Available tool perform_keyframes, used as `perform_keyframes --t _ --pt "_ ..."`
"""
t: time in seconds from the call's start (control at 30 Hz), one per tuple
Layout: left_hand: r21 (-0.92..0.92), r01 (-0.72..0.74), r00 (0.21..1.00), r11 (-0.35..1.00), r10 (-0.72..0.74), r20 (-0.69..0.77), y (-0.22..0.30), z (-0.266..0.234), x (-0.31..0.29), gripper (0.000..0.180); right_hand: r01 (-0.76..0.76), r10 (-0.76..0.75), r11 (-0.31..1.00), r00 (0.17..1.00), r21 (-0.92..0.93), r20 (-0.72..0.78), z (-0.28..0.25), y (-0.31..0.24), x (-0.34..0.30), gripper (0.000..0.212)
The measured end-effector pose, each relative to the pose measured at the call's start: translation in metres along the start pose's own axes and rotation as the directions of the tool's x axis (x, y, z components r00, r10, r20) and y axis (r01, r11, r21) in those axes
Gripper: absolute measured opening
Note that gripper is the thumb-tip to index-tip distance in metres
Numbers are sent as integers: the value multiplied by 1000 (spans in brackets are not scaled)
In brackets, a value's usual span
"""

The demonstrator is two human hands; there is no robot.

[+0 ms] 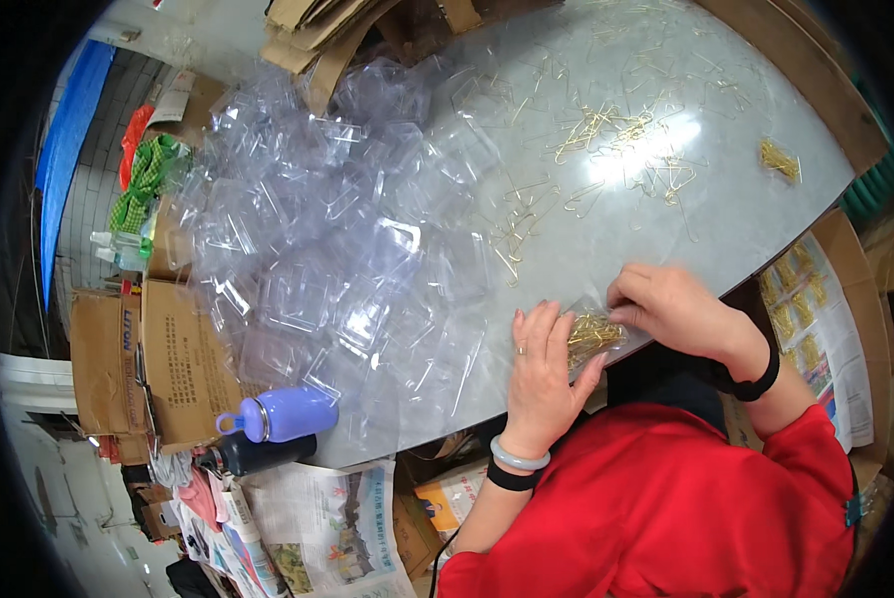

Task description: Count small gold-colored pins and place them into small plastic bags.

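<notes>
Near the front edge of the table, a small clear plastic box (594, 339) filled with gold wire pieces sits between my two hands. My left hand (545, 377) holds it from the left side, thumb along its near side and fingers along the other. At its far right edge, the bent fingers of my right hand (666, 307) pinch the clear plastic; the fingertips are partly hidden. Beyond my hands lies a loose pile of gold wire pieces (606, 130), thin, bent and hook-ended like tiny hangers. A tight gold bundle (780, 160) rests near the table's right edge.
A big heap of clear plastic boxes (357, 229) covers the table's left half. By its near edge lie a purple bottle (293, 414) and a dark bottle (263, 453). Cardboard (188, 359) stands left; at right, an open carton holds filled boxes (796, 299) on newspaper.
</notes>
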State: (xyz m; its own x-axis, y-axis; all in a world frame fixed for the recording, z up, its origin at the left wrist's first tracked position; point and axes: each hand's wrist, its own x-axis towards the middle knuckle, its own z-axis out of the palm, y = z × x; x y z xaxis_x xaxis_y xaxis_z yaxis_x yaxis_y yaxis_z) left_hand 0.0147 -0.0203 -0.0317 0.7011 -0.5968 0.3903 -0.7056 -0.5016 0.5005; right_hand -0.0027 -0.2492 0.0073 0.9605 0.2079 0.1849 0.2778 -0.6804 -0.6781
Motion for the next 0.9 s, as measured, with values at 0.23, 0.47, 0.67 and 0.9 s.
perform_keyframes --t 0.23,0.47,0.67,0.9 --pt "7 6 1000 1000 -6 -1 3 -2 1 56 -147 127 976 984 159 125 -13 -1 0 18" --pt "-38 32 999 999 -33 -33 2 1 1 51 -11 29 987 993 158 -112 18 -9 -10 15" --pt "-9 61 997 998 -61 -52 3 0 -2 51 79 -61 990 988 120 -141 12 -18 -32 35" --pt "4 43 998 999 -42 -44 3 2 -2 52 176 -202 978 938 -115 -282 36 -30 -38 17"
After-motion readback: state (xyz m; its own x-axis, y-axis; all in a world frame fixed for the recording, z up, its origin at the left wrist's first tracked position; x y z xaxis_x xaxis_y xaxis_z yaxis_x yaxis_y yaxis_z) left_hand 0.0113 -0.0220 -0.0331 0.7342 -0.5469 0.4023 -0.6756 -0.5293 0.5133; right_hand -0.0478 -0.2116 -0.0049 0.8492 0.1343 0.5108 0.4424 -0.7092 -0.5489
